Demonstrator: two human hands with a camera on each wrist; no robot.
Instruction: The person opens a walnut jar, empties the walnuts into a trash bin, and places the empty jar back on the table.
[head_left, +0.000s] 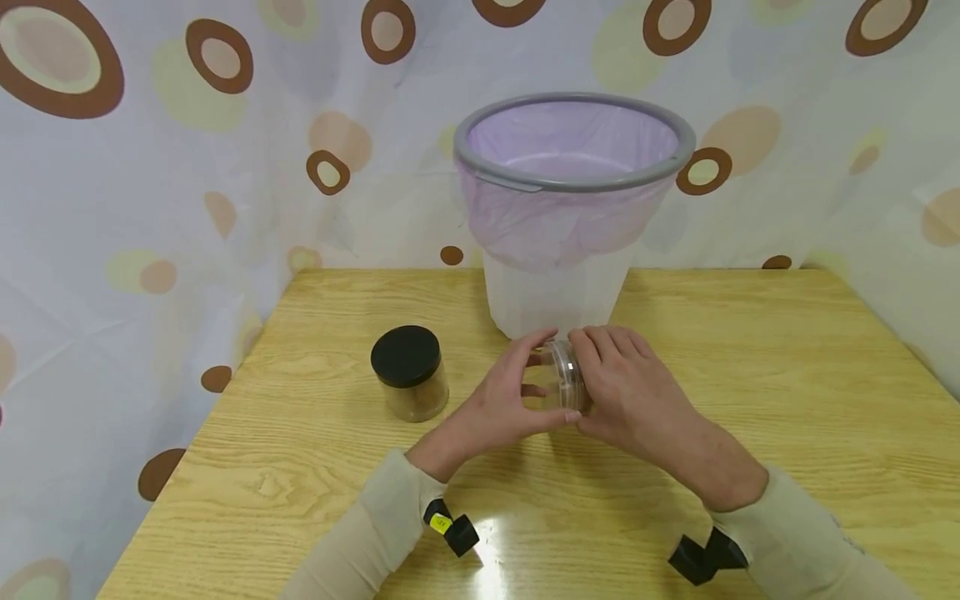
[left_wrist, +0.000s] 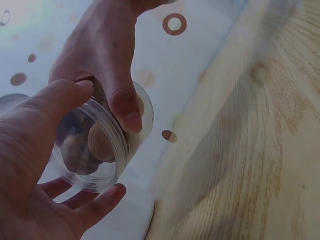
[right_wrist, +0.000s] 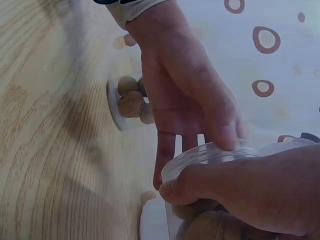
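A clear jar (head_left: 564,377) lies tilted on its side between both hands above the table. My left hand (head_left: 491,408) curls its thumb and fingers round the jar's clear ridged end, the palm standing off it. My right hand (head_left: 641,396) grips the jar's body from the other side, hiding most of it in the head view. Brown walnuts (left_wrist: 80,155) show through the clear end in the left wrist view. To the left of the hands stands a second clear jar (head_left: 418,398), upright under a black lid (head_left: 406,357); walnuts (right_wrist: 131,104) are inside it too.
Behind the hands stands a white bin (head_left: 555,296) with a grey rim (head_left: 510,179) and a purple liner bag (head_left: 570,221). The wooden table (head_left: 765,375) meets a patterned curtain (head_left: 412,108) at its back and sides.
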